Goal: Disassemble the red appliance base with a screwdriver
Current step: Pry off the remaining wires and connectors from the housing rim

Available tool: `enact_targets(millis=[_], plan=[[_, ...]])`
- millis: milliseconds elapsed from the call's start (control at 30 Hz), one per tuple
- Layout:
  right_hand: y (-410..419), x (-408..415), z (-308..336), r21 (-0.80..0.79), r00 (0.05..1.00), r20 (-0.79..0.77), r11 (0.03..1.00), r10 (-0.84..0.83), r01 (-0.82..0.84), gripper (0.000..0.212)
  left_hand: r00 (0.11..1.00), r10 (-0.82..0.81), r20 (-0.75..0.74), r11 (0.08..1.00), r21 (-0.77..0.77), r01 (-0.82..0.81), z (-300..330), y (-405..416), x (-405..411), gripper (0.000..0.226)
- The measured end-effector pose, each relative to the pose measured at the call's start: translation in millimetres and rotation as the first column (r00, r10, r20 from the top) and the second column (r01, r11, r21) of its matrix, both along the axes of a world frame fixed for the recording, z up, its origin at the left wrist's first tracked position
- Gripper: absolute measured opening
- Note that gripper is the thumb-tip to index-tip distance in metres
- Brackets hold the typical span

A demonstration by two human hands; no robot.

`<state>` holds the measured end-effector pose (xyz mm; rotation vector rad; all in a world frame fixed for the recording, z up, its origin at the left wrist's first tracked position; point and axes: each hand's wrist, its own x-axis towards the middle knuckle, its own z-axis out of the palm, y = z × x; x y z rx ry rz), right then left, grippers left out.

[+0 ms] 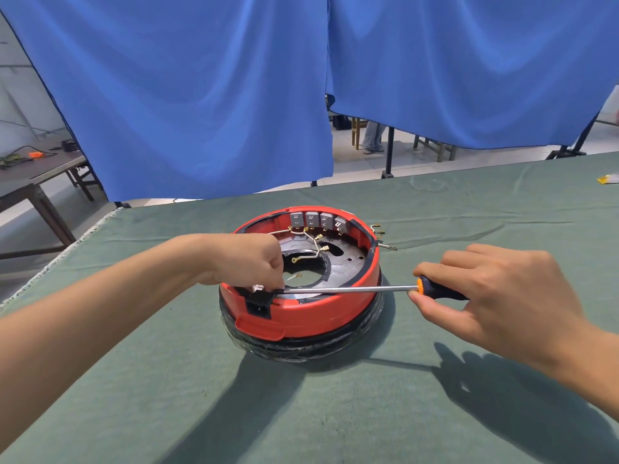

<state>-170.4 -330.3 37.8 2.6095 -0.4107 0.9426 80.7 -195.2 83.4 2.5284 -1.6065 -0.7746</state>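
Left hand (249, 262) rests on the near-left rim of the red appliance base (301, 306), fingers curled, pinching a small white part there. Screwdriver (351, 289) lies nearly level across the base, tip at that rim spot by the left fingers. Right hand (485, 293), right of the base, grips its handle; the left is nearer the work point.

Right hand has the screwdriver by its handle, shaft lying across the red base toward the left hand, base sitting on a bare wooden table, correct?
Not quite: the head view shows the red base on a green cloth. The right hand does hold the screwdriver, shaft reaching the left hand.

Red base (311, 313), blue curtain (201, 95)
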Motion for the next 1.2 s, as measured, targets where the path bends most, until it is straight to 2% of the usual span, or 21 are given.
enact_targets(millis=[233,367,667,867,1033,1200], plan=[[9.6,-5.1,0.5,0.012,0.999,-0.021,0.999,-0.047,0.047,0.029,0.998,0.036,-0.057,0.999,-0.015,-0.037,-1.8,0.5,3.2,0.03],[-3.4,-3.3,10.3,0.013,0.999,-0.034,1.0,0.0,0.001,0.027,0.995,0.047,-0.087,0.999,0.009,-0.046,2.5,0.6,6.2,0.034],[-9.3,1.8,16.2,-0.018,0.997,-0.072,0.999,0.033,-0.034,0.029,0.992,-0.046,0.119,0.991,0.131,0.03,17.2,-12.8,-2.2,0.028],[-7.3,2.7,17.6,-0.027,0.995,-0.088,0.999,0.039,-0.042,0.029,0.987,-0.076,0.142,0.963,0.269,0.035,23.1,-19.8,-10.5,0.018],[-5.8,2.1,16.8,-0.016,0.995,-0.093,0.999,0.045,-0.046,0.031,0.996,-0.016,0.082,0.978,0.208,-0.001,19.2,-16.0,-9.5,0.021],[-1.7,0.1,14.8,-0.009,0.996,-0.079,0.999,0.041,-0.042,0.03,0.994,0.082,-0.07,0.997,0.021,-0.081,2.7,-1.0,0.5,0.028]])
